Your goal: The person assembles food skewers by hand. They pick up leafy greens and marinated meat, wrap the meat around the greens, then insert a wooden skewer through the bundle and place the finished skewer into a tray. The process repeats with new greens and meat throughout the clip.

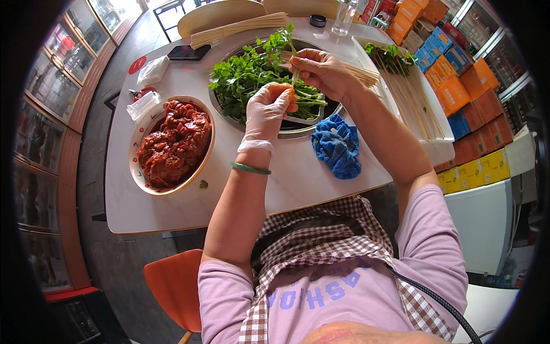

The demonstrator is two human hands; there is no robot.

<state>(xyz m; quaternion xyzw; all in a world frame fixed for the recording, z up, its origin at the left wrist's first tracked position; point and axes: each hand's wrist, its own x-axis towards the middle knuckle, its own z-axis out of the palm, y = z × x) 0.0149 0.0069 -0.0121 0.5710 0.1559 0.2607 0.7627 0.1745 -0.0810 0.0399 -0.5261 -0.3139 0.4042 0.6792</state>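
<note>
My left hand (270,105), in a clear plastic glove, has its fingers closed at the lower end of a cilantro sprig. My bare right hand (320,71) pinches the stems of that cilantro sprig (287,39), whose leaves point away from me. Beneath and beside the hands, a pile of cilantro (240,81) lies over the round recess in the table. Left of it stands a bowl (206,167) of red marinated meat (174,144). A crumpled blue cloth (336,146) is on the near side of the recess. Bamboo skewers (361,74) lie partly behind my right hand.
At right, a white tray (447,129) holds skewers with cilantro at their far ends. More skewers (240,29) lie at the back beside a dark phone (189,52). A glass (343,19) and black lid (318,20) stand farther back. Tissue packs and red-handled scissors are at left.
</note>
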